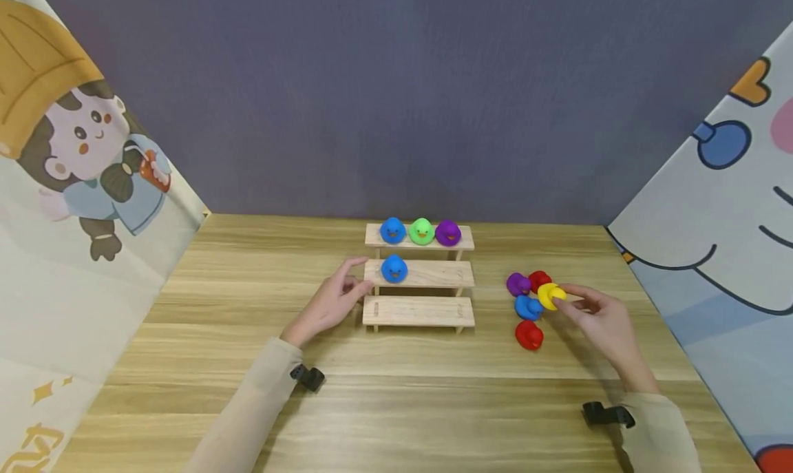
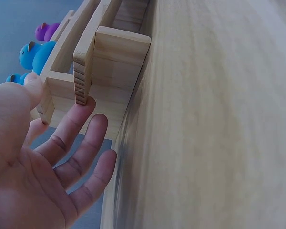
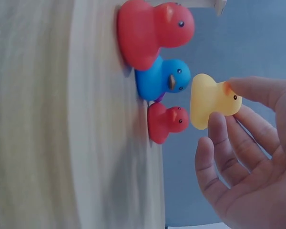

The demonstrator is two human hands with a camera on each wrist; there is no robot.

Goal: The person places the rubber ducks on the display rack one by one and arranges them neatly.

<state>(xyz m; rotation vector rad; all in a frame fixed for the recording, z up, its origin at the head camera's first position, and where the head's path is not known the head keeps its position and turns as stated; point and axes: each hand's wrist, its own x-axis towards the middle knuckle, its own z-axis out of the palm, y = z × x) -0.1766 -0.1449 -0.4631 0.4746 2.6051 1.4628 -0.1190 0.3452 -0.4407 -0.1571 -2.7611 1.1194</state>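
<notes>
Head camera looks forward and down over the table (image 1: 248,418). Left wrist camera sits close beside the wooden rack (image 2: 109,52); right wrist camera views the ducks (image 3: 162,81) closely. Head shares both.

Purple duck (image 3: 156,98) mostly hidden behind blue duck (image 3: 162,81)

Stepped rack mid-frame on the tabletop (image 1: 248,363), a cluster of ducks to its right.

The stepped rack (image 1: 418,312) sits just above frame centre, its highest step farthest back. Three ducks (image 1: 421,232) stand in a row on the top step; one duck (image 1: 394,269) stands at the left end of the middle step. The left hand (image 1: 331,303) lies at the rack's left end, touching it. Right of the rack, four ducks (image 1: 529,308) huddle on the tabletop; the right hand (image 1: 597,321), lower right of them, holds a fifth duck (image 1: 550,295) at the cluster's right edge.
</notes>
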